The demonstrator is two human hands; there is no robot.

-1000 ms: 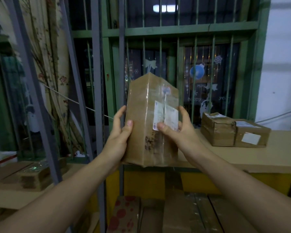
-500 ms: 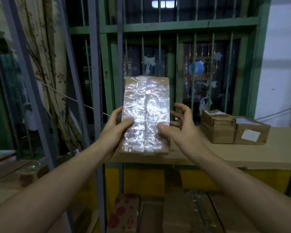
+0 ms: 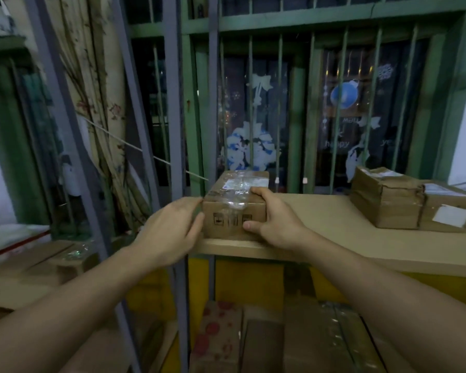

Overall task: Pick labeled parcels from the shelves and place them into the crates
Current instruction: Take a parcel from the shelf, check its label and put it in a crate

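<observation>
The right-hand fingers (image 3: 261, 193) curl over the top of a small cardboard box (image 3: 234, 208) at its near right corner, and the thumb (image 3: 249, 226) presses the front face beside the printed handling marks, so the right hand (image 3: 276, 220) grips the box. The left hand (image 3: 170, 232) comes in from 9 o'clock. Its fingers lie fairly straight against the box's left side with the thumb at the front left edge, touching more than clasping, though blur makes the contact hard to read.

The box rests flat on the shelf (image 3: 334, 232), at the shelf's near left corner. Shiny tape crosses its top over a pale label (image 3: 233, 183) that is too blurred to read.

At 3 o'clock from the box, well apart on the same shelf, two more parcels sit touching each other: a taped one (image 3: 385, 200) and one with a white label (image 3: 452, 216) on its front.

At 6 o'clock, below the shelf, are yellow panels (image 3: 248, 281), and under them more cartons (image 3: 218, 335). Whether the yellow belongs to a crate I cannot tell. At 12 o'clock stand green window bars (image 3: 280, 103).

The task looks to be early in one cycle. This box is grasped but not lifted clear, it has to be carried to a crate, and at least the two parcels at 3 o'clock remain.
</observation>
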